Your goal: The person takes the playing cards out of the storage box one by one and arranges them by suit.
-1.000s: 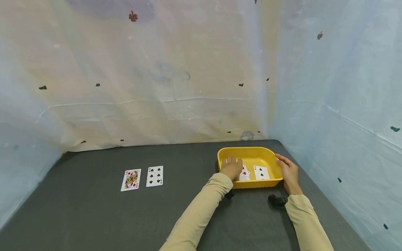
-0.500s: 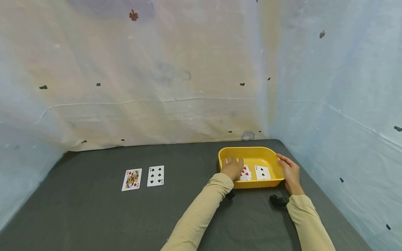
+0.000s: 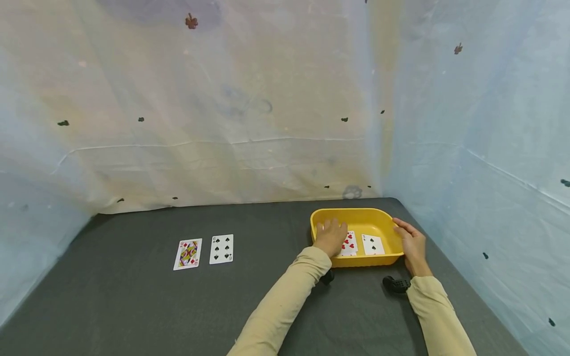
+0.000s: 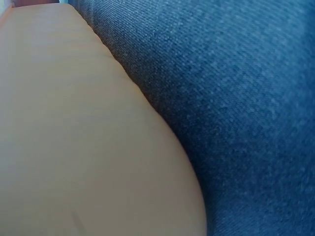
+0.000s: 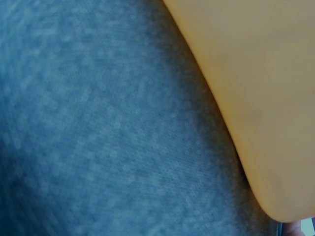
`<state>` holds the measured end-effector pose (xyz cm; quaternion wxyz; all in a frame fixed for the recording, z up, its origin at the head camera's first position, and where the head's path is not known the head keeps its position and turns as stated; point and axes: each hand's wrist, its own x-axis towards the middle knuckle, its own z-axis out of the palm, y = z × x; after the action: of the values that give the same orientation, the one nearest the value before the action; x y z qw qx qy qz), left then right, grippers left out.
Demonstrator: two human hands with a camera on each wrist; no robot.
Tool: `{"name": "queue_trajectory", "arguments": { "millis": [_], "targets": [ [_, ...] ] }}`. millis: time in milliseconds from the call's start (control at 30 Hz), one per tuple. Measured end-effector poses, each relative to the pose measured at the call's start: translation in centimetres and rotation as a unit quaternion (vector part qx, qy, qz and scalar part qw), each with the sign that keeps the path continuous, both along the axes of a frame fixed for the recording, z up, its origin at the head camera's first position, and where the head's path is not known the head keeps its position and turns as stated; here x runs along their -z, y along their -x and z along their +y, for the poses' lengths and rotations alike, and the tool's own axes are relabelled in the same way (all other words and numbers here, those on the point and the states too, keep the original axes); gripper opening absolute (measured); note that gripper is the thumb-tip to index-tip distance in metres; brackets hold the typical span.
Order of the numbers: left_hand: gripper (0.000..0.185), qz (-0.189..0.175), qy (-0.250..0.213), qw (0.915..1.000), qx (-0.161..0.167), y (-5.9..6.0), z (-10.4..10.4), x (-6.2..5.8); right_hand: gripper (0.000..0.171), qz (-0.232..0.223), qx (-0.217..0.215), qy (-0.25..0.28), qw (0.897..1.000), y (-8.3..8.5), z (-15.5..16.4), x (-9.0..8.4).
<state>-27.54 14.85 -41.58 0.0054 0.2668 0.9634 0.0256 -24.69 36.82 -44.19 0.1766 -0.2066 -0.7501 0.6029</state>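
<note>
Two cards lie face up inside the yellow tray (image 3: 356, 215), which sits at the lower right of the head view, on the dark table (image 3: 133, 306). The red heart card (image 3: 349, 243) is in the tray's left half; the black spade card (image 3: 372, 244) is just beside it on the right, the two close but apparently not overlapping. Both have their long axis running from the near rim toward the far rim.

The left hand (image 3: 330, 236) reaches over the tray's near left edge, palm down, its fingers fairly straight and spread over the tray floor. Its right side covers the left edge of the heart card, so that card lies directly to the right of the fingers and partly beneath them; whether they press it or only hover, I cannot tell. This hand is clearly the nearer one to the heart card.

The right hand (image 3: 411, 244) sits on the tray's right wall, its fingers bent over the rim and its thumb outside, holding the tray. The spade card lies to the left of it, apart from its fingers.

The wrist views show only yellow tray wall (image 4: 74, 147) against the cloth.
</note>
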Motion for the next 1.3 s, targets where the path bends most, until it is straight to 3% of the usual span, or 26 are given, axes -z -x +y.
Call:
{"name": "queue_trajectory", "arguments": {
  "millis": [267,467,933,1300],
  "targets": [
    [0.034,0.037,-0.011,0.9992,0.013,-0.3,-0.3,-0.5,0.039,0.009,-0.009,-0.001,1.000,-0.3,0.0,0.0],
    [0.028,0.044,-0.024,0.9985,0.023,-0.6,-0.3,-0.9,0.039,0.010,-0.014,-0.007,1.000,-0.2,0.0,-0.1],
    [0.032,0.055,-0.041,0.9966,0.045,-0.7,-0.6,-1.7,0.041,0.006,-0.018,-0.019,1.000,-0.3,0.0,0.1],
    [0.030,0.098,-0.053,0.9921,0.057,-1.1,-1.6,-2.8,0.042,0.001,-0.025,-0.026,0.999,-0.4,0.2,0.1]
  ]
}}
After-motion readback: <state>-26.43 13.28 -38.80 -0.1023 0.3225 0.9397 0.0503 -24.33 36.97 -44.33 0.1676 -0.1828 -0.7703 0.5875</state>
